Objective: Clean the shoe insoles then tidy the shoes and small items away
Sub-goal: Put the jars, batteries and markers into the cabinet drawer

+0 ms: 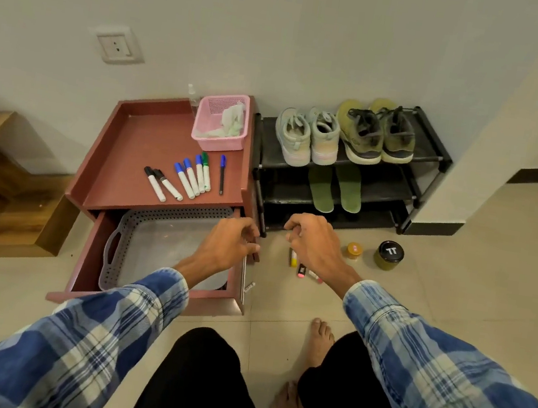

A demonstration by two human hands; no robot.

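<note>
The left hand [231, 243] reaches over the right side of an open drawer [90, 248] of a low red table [152, 139]. Its fingers are curled at the drawer's edge, and whether they grip anything cannot be told. The right hand [314, 241] hovers above the floor with fingers loosely curled and nothing in them. Under it, small tubes [303, 269] lie on the tiles, with two jars [390, 255] just to the right. A grey tray [126, 228] lies in the drawer. On the table top are markers [181, 177], a pen [222, 174] and a pink basket [220, 121]. On the shoe rack [433, 157], pale shoes [304, 136] and olive shoes [374, 135] stand on the top shelf, and two green insoles [335, 189] lie on the shelf below.
</note>
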